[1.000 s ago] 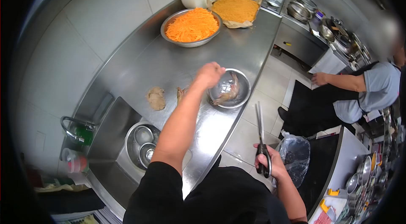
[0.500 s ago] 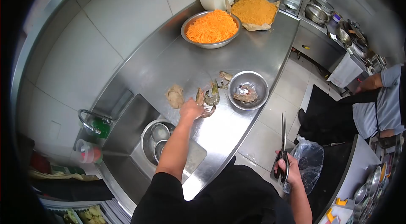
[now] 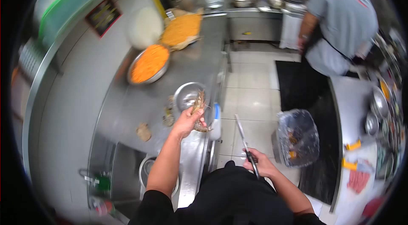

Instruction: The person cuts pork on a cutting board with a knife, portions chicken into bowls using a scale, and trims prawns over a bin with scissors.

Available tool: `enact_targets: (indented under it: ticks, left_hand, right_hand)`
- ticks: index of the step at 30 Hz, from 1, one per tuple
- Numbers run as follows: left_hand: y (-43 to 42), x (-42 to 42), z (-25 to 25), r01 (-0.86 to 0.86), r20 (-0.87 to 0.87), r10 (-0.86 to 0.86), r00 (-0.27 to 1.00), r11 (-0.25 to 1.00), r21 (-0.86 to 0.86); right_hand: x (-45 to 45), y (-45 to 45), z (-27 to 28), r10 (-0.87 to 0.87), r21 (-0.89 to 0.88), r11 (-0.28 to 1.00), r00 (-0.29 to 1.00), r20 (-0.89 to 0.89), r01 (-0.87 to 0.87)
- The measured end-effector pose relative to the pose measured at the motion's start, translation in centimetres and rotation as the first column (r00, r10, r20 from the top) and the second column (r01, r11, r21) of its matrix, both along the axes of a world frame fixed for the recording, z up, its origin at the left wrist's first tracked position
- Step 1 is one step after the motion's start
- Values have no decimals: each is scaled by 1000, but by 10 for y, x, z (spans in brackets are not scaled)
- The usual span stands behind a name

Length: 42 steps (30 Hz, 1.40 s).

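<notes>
The right hand (image 3: 260,164) grips long-bladed metal scissors (image 3: 241,132) with black handles, tips forward. The left hand (image 3: 186,123) clasps a brownish shrimp (image 3: 198,101), which in view overlaps the right edge of a small round steel bowl (image 3: 183,93) on the grey metal counter (image 3: 189,60). Farther off, a wider steel bowl (image 3: 164,72) holds heaped orange shreds (image 3: 149,62); beyond stands a grey-shirted person (image 3: 343,8).

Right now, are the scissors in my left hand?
No, the right hand holds the scissors, while the left hand holds shrimp.
</notes>
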<state>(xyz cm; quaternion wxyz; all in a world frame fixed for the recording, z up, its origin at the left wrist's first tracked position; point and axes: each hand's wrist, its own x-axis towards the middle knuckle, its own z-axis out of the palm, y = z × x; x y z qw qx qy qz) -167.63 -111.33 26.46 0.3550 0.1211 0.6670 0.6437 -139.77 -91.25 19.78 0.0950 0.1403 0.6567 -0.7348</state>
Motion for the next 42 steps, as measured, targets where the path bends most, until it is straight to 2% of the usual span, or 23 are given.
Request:
enact_targets:
  ticks: [3,8,13,17,18,20,24,25,27,28,30,34,37,40,42]
  left_hand:
    - [90,48,0,167,131,-172,976,985,43]
    - [188,145,-5,417,258,-399,880,909,-17]
    - [234,211,-16,655,209,-631,747,751,-76]
    - [255,238,-27,749,167,-732,661,656,-89]
    - [259,242,-30,766,150,-751,643,637,-92]
    - [269,248,-32,784,123,-774,621,614,-98]
    - [287,250,-25,799,60,-803,594,579,-163]
    - [290,249,-20,779,-57,-840,539,523,-345]
    - [295,250,-2,610,-232,-900,368,422,-671]
    - [296,244,-7,565,-372,-900,225,432,-703]
    - [298,232,-22,466,-577,-810,-106,472,-748]
    - [301,226,-32,411,-567,-796,-213,453,-791]
    - [300,231,-30,363,-519,-816,-255,417,-833]
    - [298,233,-29,338,-498,-828,-257,405,-849]
    - [296,232,-30,349,-503,-828,-249,408,-844]
  right_hand:
    - [38,14,-5,-107,-65,992,993,-49,103]
    - [108,36,-24,-237,-117,968,959,-153,221]
    - [144,47,-36,-416,-226,902,881,-225,368]
    - [161,59,-25,-652,-199,753,753,-94,627]
    - [165,64,-29,-689,-171,709,724,35,684]
    - [175,68,-26,-704,-160,691,706,73,705]
    - [195,73,-36,-744,-203,632,659,108,748]
    - [202,75,-39,-738,-152,658,672,66,738]
    - [221,79,-37,-707,-45,707,707,-13,706]
    - [230,83,-32,-629,-110,769,776,48,630]
    - [235,85,-37,-596,-72,800,803,18,596]
    - [232,91,-25,-532,-25,846,846,27,532]
    - [224,91,-40,-592,-14,806,806,5,592]
    - [219,93,-38,-616,-75,772,772,157,631]
    - [221,95,-24,-622,-30,769,758,196,638]
